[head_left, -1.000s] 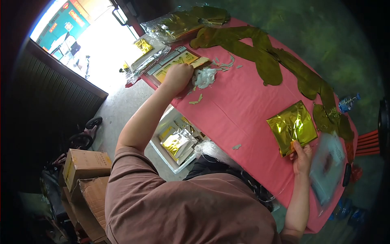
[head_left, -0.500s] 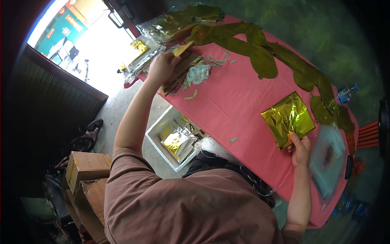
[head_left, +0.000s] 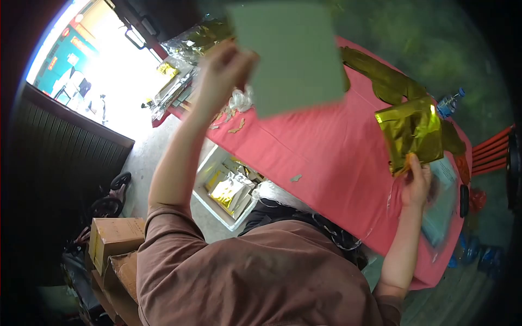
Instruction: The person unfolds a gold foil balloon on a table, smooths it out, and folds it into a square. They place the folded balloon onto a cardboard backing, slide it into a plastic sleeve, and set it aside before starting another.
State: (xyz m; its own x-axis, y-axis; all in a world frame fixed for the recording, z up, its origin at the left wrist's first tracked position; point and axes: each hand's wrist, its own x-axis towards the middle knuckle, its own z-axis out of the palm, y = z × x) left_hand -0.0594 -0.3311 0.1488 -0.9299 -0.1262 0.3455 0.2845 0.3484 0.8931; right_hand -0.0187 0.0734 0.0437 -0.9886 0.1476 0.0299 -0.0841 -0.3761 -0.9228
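Raised over the far side of the table, my left hand point(head_left: 220, 73) pinches the left edge of a flat pale grey-green card point(head_left: 291, 60), blurred by motion. The card faces me and covers part of the table behind it. On the right, my right hand point(head_left: 417, 182) grips the lower edge of a shiny gold foil packet point(head_left: 411, 130), thumb on top. This packet is creased, roughly square, and held up over the right end of the pink tablecloth point(head_left: 326, 146).
Dark gold flat pieces point(head_left: 386, 79) lie along the far edge. A clear plastic packet point(head_left: 439, 209) and a water bottle point(head_left: 451, 103) are at the right. Below the near edge stands a white foam box point(head_left: 236, 223) with foil pieces. Cardboard boxes point(head_left: 119, 233) are stacked left.
My left hand has lifted the card and turned it from nearly edge-on to flat toward me. My right hand has moved the gold foil packet up and right. The view has shifted slightly.
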